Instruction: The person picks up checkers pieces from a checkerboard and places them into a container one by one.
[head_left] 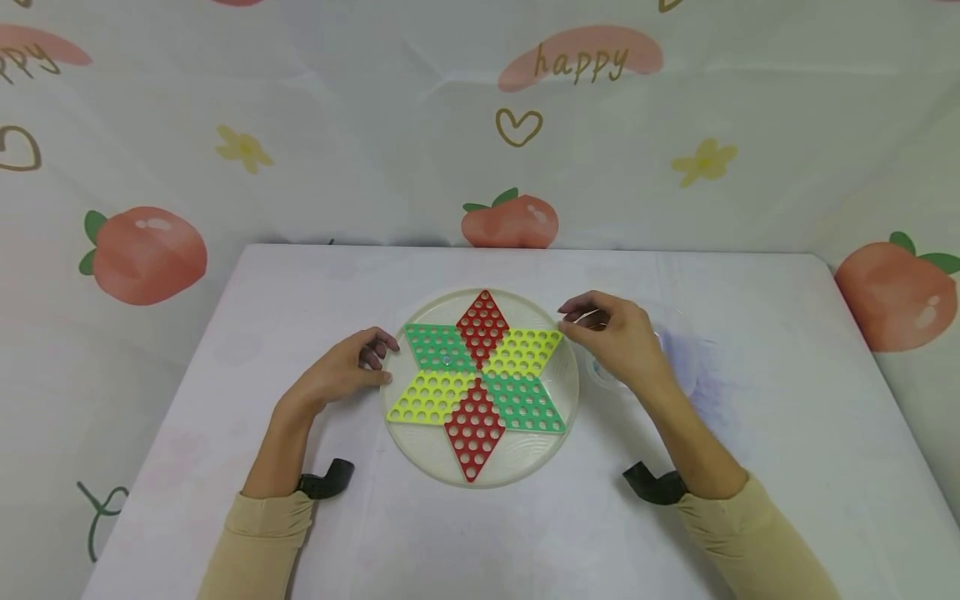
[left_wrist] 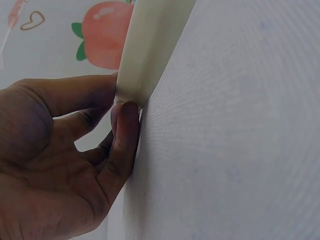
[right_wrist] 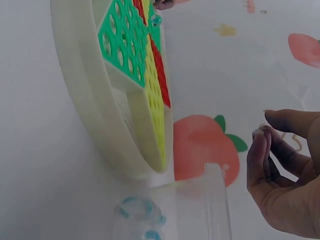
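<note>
A round cream Chinese checkers board with a red, yellow and green star of holes lies on the table. One clear marble sits in its upper left green section. My left hand touches the board's left rim, thumb and fingertips against the side wall. Beyond the upper right rim, my right hand is raised with thumb and fingertips close together. Whether anything small is between them is too unclear to tell. Under that hand stands a clear plastic container with blue and clear marbles.
The white table meets a hanging cloth printed with peaches and hearts at its back edge. A bluish stain or shadow lies right of the container. Black wrist-worn cameras sit at both cuffs.
</note>
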